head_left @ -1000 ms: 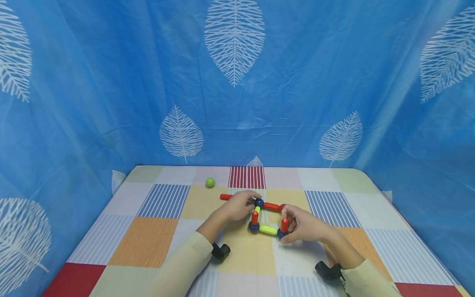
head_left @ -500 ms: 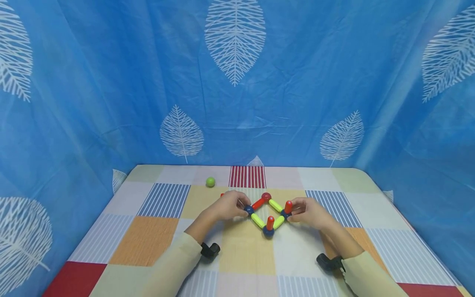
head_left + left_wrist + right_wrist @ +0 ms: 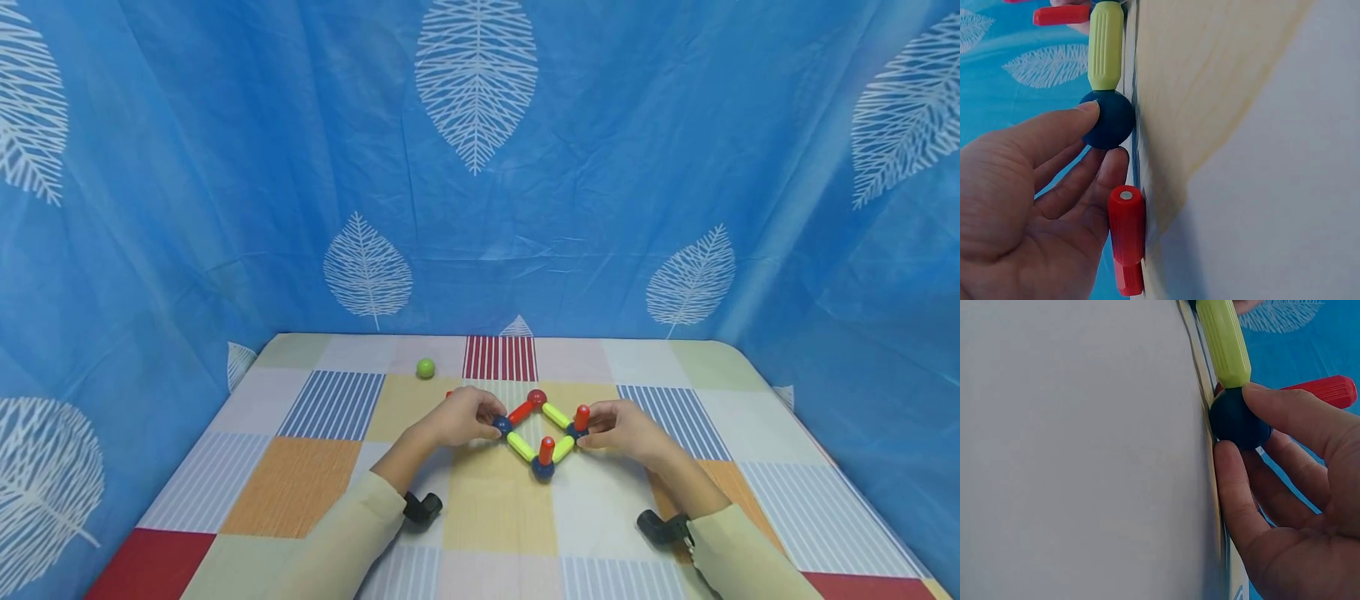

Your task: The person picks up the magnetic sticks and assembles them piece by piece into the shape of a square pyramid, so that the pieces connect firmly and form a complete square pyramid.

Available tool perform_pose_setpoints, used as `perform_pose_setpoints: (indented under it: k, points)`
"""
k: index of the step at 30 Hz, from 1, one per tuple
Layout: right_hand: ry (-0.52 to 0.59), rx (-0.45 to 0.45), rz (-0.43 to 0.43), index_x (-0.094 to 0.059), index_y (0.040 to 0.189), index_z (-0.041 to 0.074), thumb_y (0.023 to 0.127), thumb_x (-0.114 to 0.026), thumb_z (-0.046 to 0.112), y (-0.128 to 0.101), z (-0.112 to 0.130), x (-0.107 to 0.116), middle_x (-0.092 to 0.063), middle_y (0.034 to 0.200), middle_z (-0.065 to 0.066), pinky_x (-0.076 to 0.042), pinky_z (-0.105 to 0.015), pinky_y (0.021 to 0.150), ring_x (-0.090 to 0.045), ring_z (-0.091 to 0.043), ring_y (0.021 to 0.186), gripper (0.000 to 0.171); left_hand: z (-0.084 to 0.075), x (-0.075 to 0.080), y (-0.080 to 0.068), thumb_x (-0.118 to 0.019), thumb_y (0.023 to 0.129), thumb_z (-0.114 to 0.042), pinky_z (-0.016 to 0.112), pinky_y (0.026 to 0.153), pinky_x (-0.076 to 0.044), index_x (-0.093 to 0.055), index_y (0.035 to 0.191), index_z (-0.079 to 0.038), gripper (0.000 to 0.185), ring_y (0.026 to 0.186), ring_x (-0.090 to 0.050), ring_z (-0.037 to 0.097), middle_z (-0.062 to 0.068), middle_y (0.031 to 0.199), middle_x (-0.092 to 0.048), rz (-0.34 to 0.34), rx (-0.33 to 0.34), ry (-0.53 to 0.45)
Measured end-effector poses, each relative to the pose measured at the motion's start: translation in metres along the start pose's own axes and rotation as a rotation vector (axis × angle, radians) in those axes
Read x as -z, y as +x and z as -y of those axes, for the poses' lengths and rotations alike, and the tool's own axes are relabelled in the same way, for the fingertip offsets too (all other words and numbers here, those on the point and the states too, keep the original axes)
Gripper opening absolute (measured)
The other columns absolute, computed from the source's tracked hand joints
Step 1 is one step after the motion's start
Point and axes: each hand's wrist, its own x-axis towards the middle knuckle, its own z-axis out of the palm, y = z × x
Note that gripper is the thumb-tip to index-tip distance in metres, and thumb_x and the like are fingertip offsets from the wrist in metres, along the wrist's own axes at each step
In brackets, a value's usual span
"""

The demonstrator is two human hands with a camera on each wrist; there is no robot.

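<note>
Each hand pinches 1 blue ball, left hand (image 3: pixel 459 416) and right hand (image 3: pixel 621 426), steadying the frame (image 3: pixel 540 433) (4 sticks) flat on the surface (image 3: pixel 292 475).

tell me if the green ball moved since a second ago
No. The green ball sits at the same spot on the patchwork cloth, just left of the red striped square, as it did earlier.

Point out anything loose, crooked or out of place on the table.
A green ball sits alone, apart from the rod-and-ball diamond that the left hand and right hand pinch. Only two corners carry upright red rods. Nothing looks broken.
</note>
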Motion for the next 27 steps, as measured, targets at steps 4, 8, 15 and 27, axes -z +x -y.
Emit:
perform_pose_setpoints:
  k: [4, 8, 15, 27]
  points:
    - [0.016, -0.004, 0.006, -0.072, 0.113, -0.004, 0.082, -0.083, 0.006, 0.002, -0.002, 0.001, -0.075, 0.097, -0.011, -0.055, -0.022, 0.075, -0.066, -0.018, 0.088, 0.035, 0.004, 0.007, -0.001, -0.077, 0.092, -0.014, 0.030, 0.087, -0.058, -0.075, 0.115, -0.009, 0.023, 0.092, -0.066, 0.011, -0.001, 0.103, -0.074, -0.022, 0.001, 0.001]
    - [0.032, -0.012, 0.017, -0.070, 0.114, -0.006, 0.081, -0.084, 0.005, 0.003, -0.003, 0.002, -0.074, 0.096, -0.010, -0.055, -0.022, 0.074, -0.065, -0.018, 0.087, 0.037, 0.012, 0.019, -0.003, -0.067, 0.098, -0.009, 0.037, 0.097, -0.057, -0.075, 0.117, -0.010, 0.021, 0.102, -0.066, 0.016, 0.002, 0.111, -0.074, -0.062, 0.011, 0.035]
    - [0.023, -0.041, 0.015, -0.070, 0.117, -0.005, 0.082, -0.083, 0.004, 0.002, -0.001, 0.002, -0.073, 0.098, -0.009, -0.055, -0.023, 0.074, -0.063, -0.018, 0.088, 0.039, 0.024, 0.028, -0.007, -0.060, 0.089, 0.011, 0.038, 0.097, -0.056, -0.078, 0.110, -0.009, 0.034, 0.101, -0.064, 0.017, 0.002, 0.107, -0.072, -0.010, -0.004, 0.230]
    - [0.051, -0.073, -0.005, -0.068, 0.118, -0.006, 0.080, -0.085, 0.003, 0.002, -0.003, 0.000, -0.072, 0.102, -0.011, -0.056, -0.023, 0.075, -0.065, -0.018, 0.090, 0.043, 0.028, 0.026, -0.013, -0.077, 0.086, -0.003, 0.030, 0.088, -0.056, -0.079, 0.104, -0.017, 0.022, 0.093, -0.056, 0.013, -0.004, 0.105, -0.068, 0.069, -0.012, 0.331]
